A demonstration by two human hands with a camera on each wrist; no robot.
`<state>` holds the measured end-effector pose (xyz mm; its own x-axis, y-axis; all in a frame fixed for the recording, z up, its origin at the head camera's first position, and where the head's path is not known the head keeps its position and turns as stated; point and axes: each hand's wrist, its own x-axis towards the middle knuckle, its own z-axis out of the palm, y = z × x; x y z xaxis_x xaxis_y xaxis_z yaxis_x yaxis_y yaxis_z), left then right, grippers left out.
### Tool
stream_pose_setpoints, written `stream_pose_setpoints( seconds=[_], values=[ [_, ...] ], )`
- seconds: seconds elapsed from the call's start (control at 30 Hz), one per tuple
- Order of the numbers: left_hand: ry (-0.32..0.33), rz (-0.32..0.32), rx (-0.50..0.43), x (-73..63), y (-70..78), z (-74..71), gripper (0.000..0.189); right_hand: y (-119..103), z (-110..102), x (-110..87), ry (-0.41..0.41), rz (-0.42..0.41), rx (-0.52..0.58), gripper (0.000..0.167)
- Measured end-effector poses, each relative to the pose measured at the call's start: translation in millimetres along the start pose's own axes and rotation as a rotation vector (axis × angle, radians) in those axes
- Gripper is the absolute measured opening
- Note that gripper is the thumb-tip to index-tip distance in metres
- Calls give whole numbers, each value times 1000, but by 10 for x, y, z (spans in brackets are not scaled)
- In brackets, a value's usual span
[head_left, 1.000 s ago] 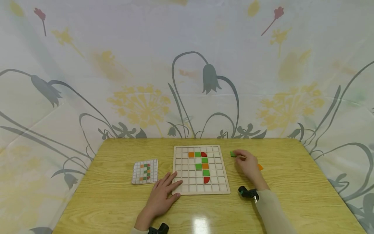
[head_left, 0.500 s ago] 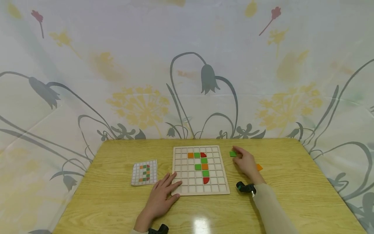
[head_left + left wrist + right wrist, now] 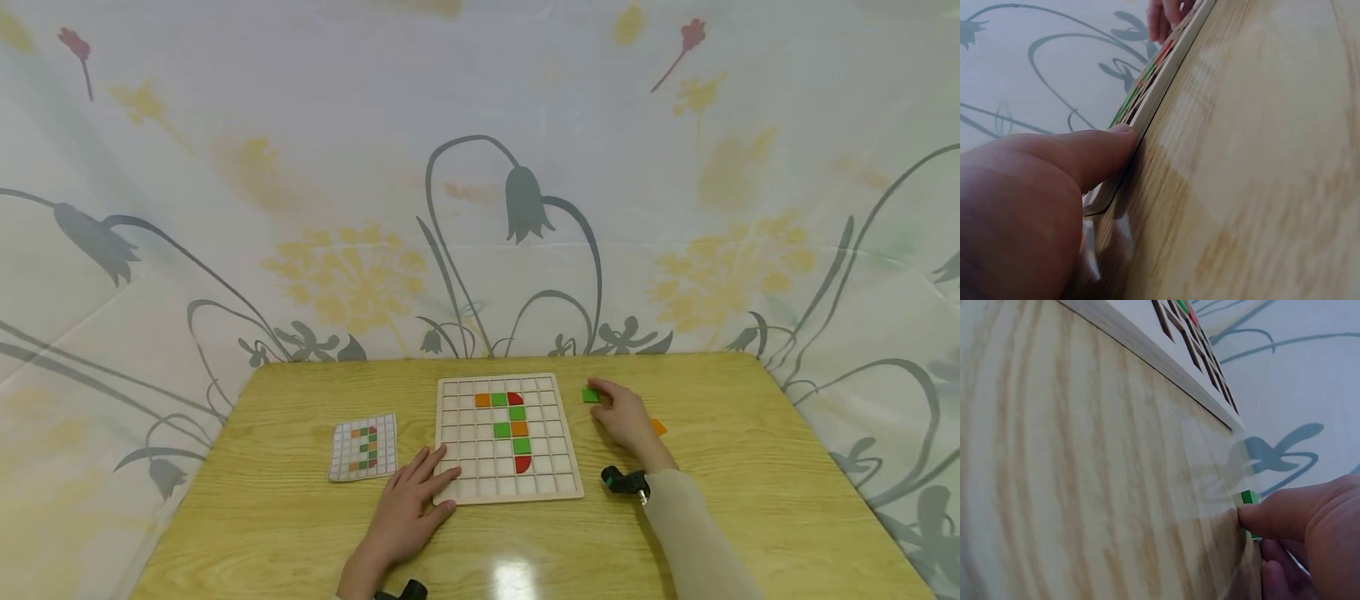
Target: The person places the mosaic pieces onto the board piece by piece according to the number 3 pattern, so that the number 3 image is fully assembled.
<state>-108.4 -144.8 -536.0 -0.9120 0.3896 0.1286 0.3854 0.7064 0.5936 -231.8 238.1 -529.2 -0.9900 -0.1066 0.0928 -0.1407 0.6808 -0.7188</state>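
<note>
A pale wooden grid board (image 3: 468,487) lies on the table with green, orange and red tiles set in some of its squares. My left hand (image 3: 405,512) lies spread over its front-left corner; in the left wrist view the thumb (image 3: 1100,150) touches the board's side edge. Right of the board, my right hand (image 3: 626,417) pinches a small green square tile (image 3: 590,396) at the tabletop between thumb and fingers. In the right wrist view the thumb covers part of this green tile (image 3: 1249,497). An orange tile (image 3: 657,427) shows partly from behind the right hand.
A pattern card (image 3: 341,454) with a printed grid of coloured squares lies left of the board on the wooden table (image 3: 247,517). Behind the table's far edge hangs a flower-print cloth (image 3: 360,167). Each wrist wears a black camera.
The right fingers have shifted on the green tile, so more of it shows. The left hand stays on the board corner. The whole head view has drifted slightly.
</note>
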Motion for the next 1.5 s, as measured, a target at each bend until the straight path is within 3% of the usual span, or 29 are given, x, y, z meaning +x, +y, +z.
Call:
stream_pose_setpoints(
  seconds=[0.5, 1.2, 1.5],
  values=[
    [21, 18, 11, -5, 9, 10, 44, -83, 33, -76, 69, 119, 54, 41],
    [33, 27, -5, -17, 26, 0, 44, -32, 72, -67, 126, 110, 82, 37],
    [41, 44, -1, -12, 2, 5, 44, -19, 68, -61, 112, 87, 8, 39]
  ],
)
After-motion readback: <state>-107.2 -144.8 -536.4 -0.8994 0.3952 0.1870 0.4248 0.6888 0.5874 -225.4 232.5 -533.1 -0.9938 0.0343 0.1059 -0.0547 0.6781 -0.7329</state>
